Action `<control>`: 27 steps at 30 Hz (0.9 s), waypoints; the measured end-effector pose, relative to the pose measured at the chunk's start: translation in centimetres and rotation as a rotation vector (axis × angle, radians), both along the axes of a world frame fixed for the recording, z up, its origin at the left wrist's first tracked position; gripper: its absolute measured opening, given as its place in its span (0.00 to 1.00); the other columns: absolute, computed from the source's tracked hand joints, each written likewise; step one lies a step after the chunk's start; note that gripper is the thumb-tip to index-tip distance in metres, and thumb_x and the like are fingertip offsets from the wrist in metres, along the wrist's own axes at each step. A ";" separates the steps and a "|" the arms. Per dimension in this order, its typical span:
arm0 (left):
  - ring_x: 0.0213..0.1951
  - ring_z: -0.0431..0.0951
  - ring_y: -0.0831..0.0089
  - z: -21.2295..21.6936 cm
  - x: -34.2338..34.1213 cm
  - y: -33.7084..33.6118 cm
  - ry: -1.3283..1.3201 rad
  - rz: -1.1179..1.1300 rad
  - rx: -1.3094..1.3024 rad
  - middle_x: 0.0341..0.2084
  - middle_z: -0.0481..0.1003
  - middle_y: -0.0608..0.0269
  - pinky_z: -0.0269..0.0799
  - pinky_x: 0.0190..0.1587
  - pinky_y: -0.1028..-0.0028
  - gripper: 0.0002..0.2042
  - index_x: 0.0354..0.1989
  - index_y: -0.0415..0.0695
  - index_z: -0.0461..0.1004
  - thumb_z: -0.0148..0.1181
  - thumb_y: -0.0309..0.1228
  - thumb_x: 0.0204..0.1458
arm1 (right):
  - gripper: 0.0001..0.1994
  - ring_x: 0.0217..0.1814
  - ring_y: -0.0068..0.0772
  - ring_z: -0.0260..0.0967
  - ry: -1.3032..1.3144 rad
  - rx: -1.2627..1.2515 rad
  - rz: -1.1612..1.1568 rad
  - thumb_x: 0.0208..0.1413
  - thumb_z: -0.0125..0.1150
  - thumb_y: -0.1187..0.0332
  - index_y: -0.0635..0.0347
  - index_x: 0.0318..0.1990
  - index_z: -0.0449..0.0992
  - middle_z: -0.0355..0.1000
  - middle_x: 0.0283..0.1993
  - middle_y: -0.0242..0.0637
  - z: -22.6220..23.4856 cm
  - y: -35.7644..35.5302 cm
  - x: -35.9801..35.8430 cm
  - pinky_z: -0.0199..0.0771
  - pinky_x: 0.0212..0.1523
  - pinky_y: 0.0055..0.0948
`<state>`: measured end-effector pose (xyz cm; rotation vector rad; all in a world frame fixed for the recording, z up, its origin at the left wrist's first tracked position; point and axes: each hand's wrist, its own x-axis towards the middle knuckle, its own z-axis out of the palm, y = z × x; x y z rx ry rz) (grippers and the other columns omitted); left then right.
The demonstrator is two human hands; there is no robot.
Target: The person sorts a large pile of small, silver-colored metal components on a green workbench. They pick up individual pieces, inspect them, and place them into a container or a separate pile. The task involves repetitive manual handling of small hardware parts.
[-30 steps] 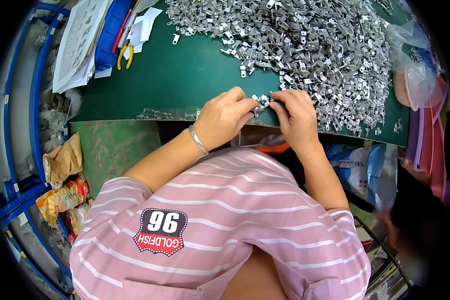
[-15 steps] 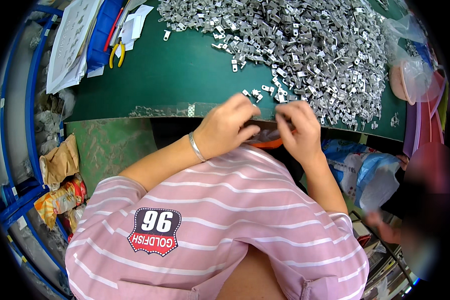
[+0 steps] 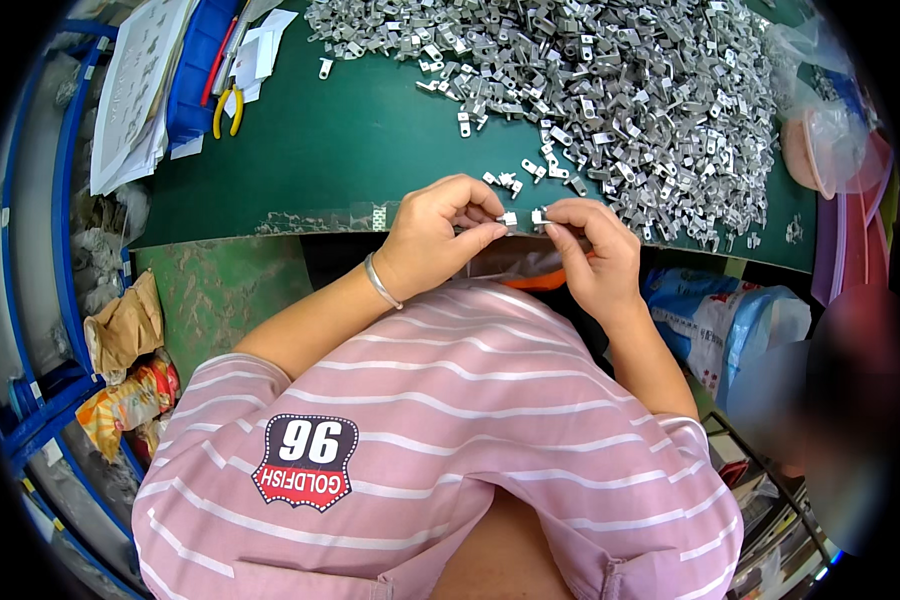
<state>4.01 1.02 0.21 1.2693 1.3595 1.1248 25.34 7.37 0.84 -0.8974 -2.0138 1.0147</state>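
At table edge (image 3: 220, 233) | left hand (image 3: 436, 230): grip pinching half-hidden bracket (image 3: 509, 219) | right hand (image 3: 606, 250): pinching second bracket (image 3: 539, 217) | pile (image 3: 640, 110) cropped above

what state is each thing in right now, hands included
left hand: fingers pinching a small metal piece
right hand: fingers pinching another small metal piece, apart from the left one
metal parts: heaped loosely, a few strays beside the pile
pliers: yellow handles spread apart
papers: stacked unevenly
brown paper bag: crumpled
bracelet: worn on the left wrist
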 end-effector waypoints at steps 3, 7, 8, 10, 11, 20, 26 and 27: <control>0.36 0.82 0.72 0.0 0.1 -0.2 0.138 -0.072 0.137 0.36 0.78 0.58 0.79 0.40 0.75 0.06 0.35 0.37 0.77 0.66 0.15 0.50 | 0.06 0.38 0.41 0.77 -0.018 -0.008 0.159 0.53 0.65 0.82 0.67 0.38 0.78 0.78 0.39 0.45 -0.3 0.2 0.7 0.78 0.38 0.31; 0.32 0.79 0.64 -0.4 0.3 0.2 0.392 -0.046 0.378 0.36 0.76 0.56 0.76 0.36 0.71 0.08 0.36 0.39 0.78 0.67 0.17 0.48 | 0.07 0.39 0.47 0.77 -0.025 0.052 0.241 0.50 0.64 0.81 0.65 0.37 0.78 0.77 0.38 0.46 0.4 0.7 0.5 0.78 0.41 0.36; 0.32 0.78 0.64 0.0 0.3 0.5 0.450 0.028 0.389 0.37 0.76 0.57 0.76 0.35 0.70 0.08 0.37 0.39 0.78 0.67 0.18 0.49 | 0.10 0.41 0.49 0.76 -0.023 0.114 0.237 0.49 0.64 0.81 0.64 0.40 0.78 0.77 0.40 0.45 0.2 1.0 0.2 0.77 0.43 0.38; 0.31 0.76 0.64 -0.1 0.5 1.7 0.558 0.170 0.442 0.38 0.75 0.59 0.74 0.34 0.68 0.10 0.40 0.41 0.79 0.69 0.21 0.49 | 0.11 0.42 0.49 0.75 -0.054 0.260 0.139 0.49 0.64 0.81 0.63 0.41 0.77 0.77 0.41 0.45 0.0 1.5 -1.1 0.76 0.44 0.39; 0.32 0.77 0.64 -0.4 0.3 2.2 0.603 0.131 0.460 0.37 0.75 0.59 0.74 0.35 0.68 0.10 0.40 0.41 0.79 0.68 0.21 0.50 | 0.12 0.43 0.49 0.75 -0.069 0.333 0.089 0.49 0.65 0.81 0.63 0.42 0.77 0.77 0.42 0.44 -0.1 1.6 -1.8 0.76 0.44 0.40; 0.30 0.80 0.74 -0.2 -1.2 2.9 0.395 0.128 0.166 0.33 0.78 0.59 0.76 0.34 0.76 0.05 0.40 0.37 0.80 0.64 0.22 0.56 | 0.12 0.39 0.48 0.72 -0.092 0.353 0.050 0.47 0.66 0.81 0.62 0.41 0.76 0.74 0.36 0.42 -1.3 1.6 -3.2 0.74 0.41 0.42; 0.32 0.79 0.81 -0.2 -2.2 2.8 0.248 0.139 0.069 0.31 0.79 0.65 0.75 0.35 0.80 0.05 0.40 0.35 0.79 0.64 0.24 0.58 | 0.10 0.40 0.46 0.73 -0.013 0.318 0.066 0.46 0.68 0.81 0.63 0.37 0.77 0.75 0.38 0.42 -2.1 1.3 -2.8 0.75 0.42 0.40; 0.32 0.78 0.81 0.0 -2.4 2.5 0.188 0.101 0.017 0.31 0.78 0.65 0.75 0.35 0.80 0.06 0.41 0.35 0.78 0.64 0.25 0.58 | 0.10 0.40 0.46 0.74 0.010 0.246 0.056 0.46 0.68 0.81 0.63 0.37 0.77 0.75 0.39 0.42 -2.0 1.0 -2.7 0.75 0.42 0.40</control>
